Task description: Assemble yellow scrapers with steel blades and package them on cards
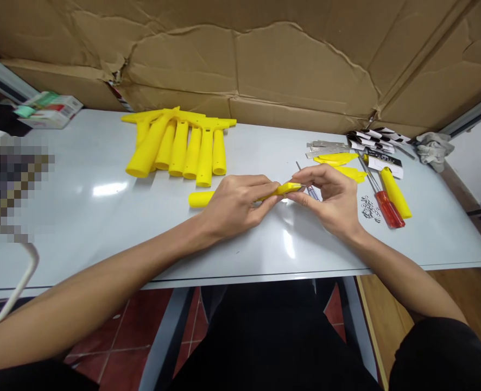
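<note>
My left hand (240,205) is wrapped round a yellow plastic scraper (200,200), its round handle pointing left and its flat head to the right. At that head, the thumb and fingers of my right hand (326,196) are closed. A thin greyish edge shows between these fingertips, too small to make out fully. Just behind my right fingers lies a small screwdriver (314,193) with a clear bluish handle, partly hidden by the hand. Small screws (369,210) are piled right of my right hand.
Several yellow scraper handles (179,146) lie grouped at the back left. To the right are metal blades (326,148), flat yellow pieces (337,159), a red-handled screwdriver (389,209), a yellow tube-shaped piece (395,193) and a grey cloth (434,149). Cardboard (240,65) stands behind the table.
</note>
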Action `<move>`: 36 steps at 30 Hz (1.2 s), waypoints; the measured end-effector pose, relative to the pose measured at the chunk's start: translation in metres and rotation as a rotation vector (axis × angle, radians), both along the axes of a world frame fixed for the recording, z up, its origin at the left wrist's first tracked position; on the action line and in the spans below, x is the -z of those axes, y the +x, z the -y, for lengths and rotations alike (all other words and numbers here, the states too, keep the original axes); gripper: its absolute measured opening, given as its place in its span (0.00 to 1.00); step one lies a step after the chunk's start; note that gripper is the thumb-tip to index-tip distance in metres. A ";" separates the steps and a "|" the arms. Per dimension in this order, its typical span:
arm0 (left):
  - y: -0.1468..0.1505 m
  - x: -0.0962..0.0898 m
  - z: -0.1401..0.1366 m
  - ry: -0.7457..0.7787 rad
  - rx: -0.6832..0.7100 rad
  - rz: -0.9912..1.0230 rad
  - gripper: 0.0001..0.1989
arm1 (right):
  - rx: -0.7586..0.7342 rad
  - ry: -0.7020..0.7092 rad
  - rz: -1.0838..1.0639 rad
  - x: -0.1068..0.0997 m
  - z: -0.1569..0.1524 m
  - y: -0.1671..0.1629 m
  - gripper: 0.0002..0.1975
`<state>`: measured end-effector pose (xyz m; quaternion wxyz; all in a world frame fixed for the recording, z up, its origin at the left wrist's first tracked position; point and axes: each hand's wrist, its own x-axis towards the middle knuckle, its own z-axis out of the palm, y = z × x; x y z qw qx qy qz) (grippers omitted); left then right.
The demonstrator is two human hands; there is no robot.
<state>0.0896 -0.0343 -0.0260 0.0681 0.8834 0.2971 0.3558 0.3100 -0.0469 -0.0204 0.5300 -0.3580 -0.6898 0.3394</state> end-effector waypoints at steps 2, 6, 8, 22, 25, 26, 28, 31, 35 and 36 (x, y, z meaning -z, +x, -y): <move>0.000 0.001 -0.001 -0.006 0.001 0.007 0.10 | -0.017 0.024 -0.011 0.000 -0.001 0.001 0.13; 0.001 -0.001 -0.001 -0.059 0.014 0.042 0.10 | -0.053 0.091 0.020 0.001 -0.001 0.001 0.15; 0.002 -0.002 0.000 -0.095 0.017 0.061 0.10 | -0.036 0.098 0.035 0.002 0.000 0.000 0.15; 0.003 0.003 -0.003 -0.244 -0.092 0.186 0.11 | -0.074 -0.093 -0.052 0.009 -0.012 -0.003 0.19; 0.002 0.004 -0.007 -0.233 -0.093 0.244 0.08 | -0.067 -0.149 -0.023 0.009 -0.010 -0.002 0.21; 0.001 0.003 -0.008 -0.239 -0.098 0.256 0.08 | -0.006 -0.150 -0.010 0.008 -0.009 -0.001 0.19; 0.000 0.002 -0.010 -0.258 -0.113 0.281 0.08 | 0.156 -0.050 0.039 0.007 -0.003 -0.001 0.11; -0.003 0.000 -0.015 -0.282 -0.129 0.307 0.10 | 0.073 0.226 0.256 0.009 0.006 -0.002 0.03; -0.008 0.002 -0.023 -0.286 -0.141 0.268 0.13 | -0.327 0.222 0.602 0.022 0.014 -0.009 0.08; -0.009 0.004 -0.025 -0.287 -0.146 0.253 0.13 | -0.337 0.187 0.650 0.025 0.015 -0.011 0.09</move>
